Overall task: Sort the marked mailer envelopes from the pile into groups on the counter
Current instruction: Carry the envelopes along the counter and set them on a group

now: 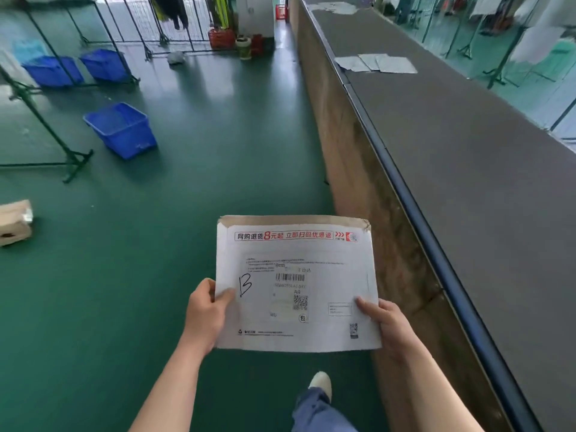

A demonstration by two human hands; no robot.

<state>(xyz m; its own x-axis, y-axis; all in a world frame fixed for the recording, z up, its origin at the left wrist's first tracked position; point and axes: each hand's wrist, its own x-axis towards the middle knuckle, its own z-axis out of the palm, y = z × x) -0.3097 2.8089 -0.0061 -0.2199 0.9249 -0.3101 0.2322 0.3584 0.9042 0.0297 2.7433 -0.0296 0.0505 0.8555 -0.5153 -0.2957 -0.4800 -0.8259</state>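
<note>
Envelope (296, 285) with a handwritten "13" on its face is up in the air over the green floor (187, 198), not on the counter (467, 157), which runs along the right side. It's a white mailer with a red banner along the top edge, a barcode and a QR code near the middle, and a brown flap showing at the top.

Left hand (207, 313) is pinching the envelope's left edge, thumb lying on the front right beside the "13". Right hand (386, 325) is clamped on the lower right corner, thumb on top, fingers tucked underneath so I can't see them. So the mailer sits flat between both hands, face up, roughly level.

Further down the counter, near its left edge, a few grey mailers (375, 62) lie overlapping in a little group. Three blue bins (121, 129) sit on the floor off to the left.
</note>
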